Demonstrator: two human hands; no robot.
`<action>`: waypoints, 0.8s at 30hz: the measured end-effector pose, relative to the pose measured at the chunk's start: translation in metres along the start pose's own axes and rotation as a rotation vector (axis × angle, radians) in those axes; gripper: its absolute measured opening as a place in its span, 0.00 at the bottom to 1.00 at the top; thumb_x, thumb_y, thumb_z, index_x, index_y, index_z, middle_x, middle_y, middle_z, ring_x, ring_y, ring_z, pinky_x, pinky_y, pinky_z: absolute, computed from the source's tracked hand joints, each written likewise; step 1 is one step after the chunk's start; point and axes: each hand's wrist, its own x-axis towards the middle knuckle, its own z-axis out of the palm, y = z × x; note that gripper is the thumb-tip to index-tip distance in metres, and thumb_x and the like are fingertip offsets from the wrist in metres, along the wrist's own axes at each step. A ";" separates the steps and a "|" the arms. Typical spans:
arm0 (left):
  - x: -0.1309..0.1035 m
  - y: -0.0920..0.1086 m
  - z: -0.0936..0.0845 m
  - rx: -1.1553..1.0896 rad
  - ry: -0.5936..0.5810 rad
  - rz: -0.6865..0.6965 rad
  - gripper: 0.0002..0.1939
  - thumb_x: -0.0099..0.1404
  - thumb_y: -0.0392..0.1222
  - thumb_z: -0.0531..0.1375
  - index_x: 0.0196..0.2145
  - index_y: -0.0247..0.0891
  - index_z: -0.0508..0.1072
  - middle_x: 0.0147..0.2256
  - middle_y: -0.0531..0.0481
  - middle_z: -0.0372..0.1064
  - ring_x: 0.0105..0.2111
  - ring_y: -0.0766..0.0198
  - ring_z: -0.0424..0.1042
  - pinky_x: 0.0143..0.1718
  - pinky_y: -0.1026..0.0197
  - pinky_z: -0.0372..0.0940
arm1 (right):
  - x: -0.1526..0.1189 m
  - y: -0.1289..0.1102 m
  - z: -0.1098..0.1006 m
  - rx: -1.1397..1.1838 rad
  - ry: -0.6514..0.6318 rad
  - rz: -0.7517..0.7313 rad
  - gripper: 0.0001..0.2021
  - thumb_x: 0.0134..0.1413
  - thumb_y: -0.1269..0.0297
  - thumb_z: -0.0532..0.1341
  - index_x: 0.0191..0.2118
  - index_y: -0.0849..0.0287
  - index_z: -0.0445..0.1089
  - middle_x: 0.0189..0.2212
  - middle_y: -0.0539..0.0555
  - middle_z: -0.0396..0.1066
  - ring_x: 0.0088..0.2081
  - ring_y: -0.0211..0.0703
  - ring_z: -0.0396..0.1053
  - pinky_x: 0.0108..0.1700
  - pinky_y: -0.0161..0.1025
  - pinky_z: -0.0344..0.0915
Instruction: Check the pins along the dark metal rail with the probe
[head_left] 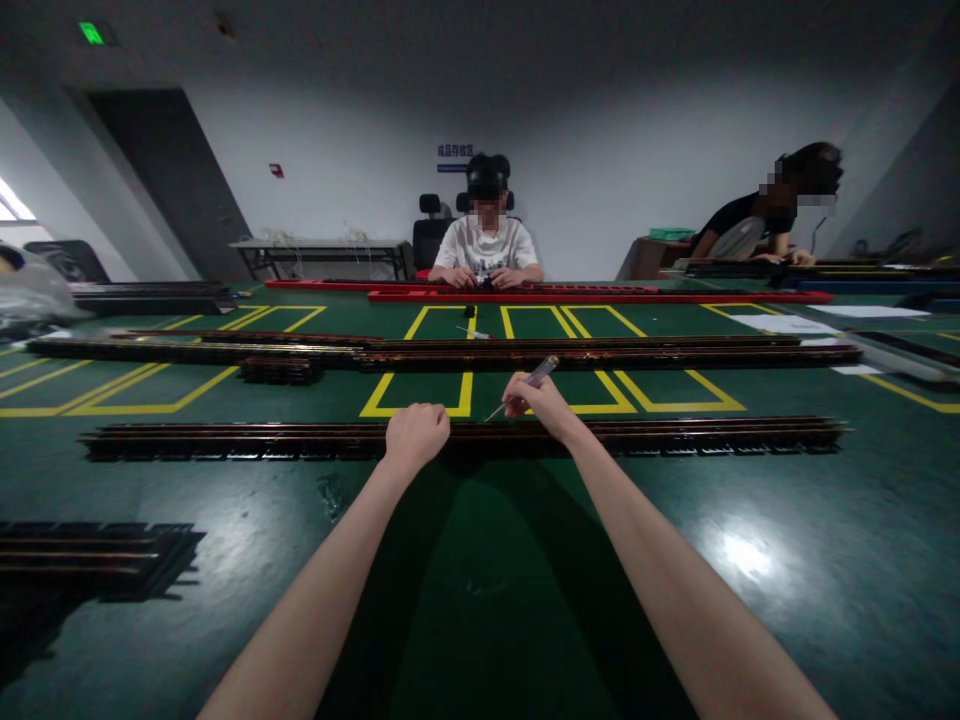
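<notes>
A long black slotted rail (247,440) with copper-coloured strips along it lies crosswise on the green tabletop in front of me. My left hand (418,437) rests on this rail left of its middle, fingers curled over; what they grip, if anything, is hidden behind the knuckles. In my right hand (538,400) is a screwdriver (543,370) with a clear handle, held like a pen. Its thin shaft slants down to the left, and the tip is at the rail, a little right of my left hand. Whether the tip touches a part there is too small to tell.
Beyond lies a second row of dark rails (615,353), with another screwdriver (474,333) behind it. More black rails (90,560) lie at near left. A person (487,240) sits opposite at red rails (600,295); another person (780,215) leans over at far right.
</notes>
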 end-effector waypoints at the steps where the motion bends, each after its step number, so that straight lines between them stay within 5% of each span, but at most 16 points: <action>1: 0.000 -0.001 0.000 0.004 0.001 0.007 0.20 0.65 0.41 0.42 0.29 0.37 0.72 0.34 0.44 0.74 0.33 0.60 0.72 0.34 0.59 0.64 | 0.000 0.001 -0.001 0.001 -0.002 0.003 0.07 0.40 0.67 0.56 0.18 0.61 0.65 0.13 0.49 0.67 0.17 0.34 0.64 0.22 0.31 0.59; 24: -0.006 0.002 0.004 -0.017 0.080 0.026 0.22 0.66 0.41 0.40 0.27 0.37 0.70 0.29 0.45 0.73 0.29 0.62 0.71 0.32 0.59 0.63 | 0.007 0.019 -0.012 0.138 0.106 0.026 0.08 0.35 0.67 0.56 0.13 0.59 0.64 0.11 0.48 0.62 0.16 0.34 0.60 0.20 0.32 0.60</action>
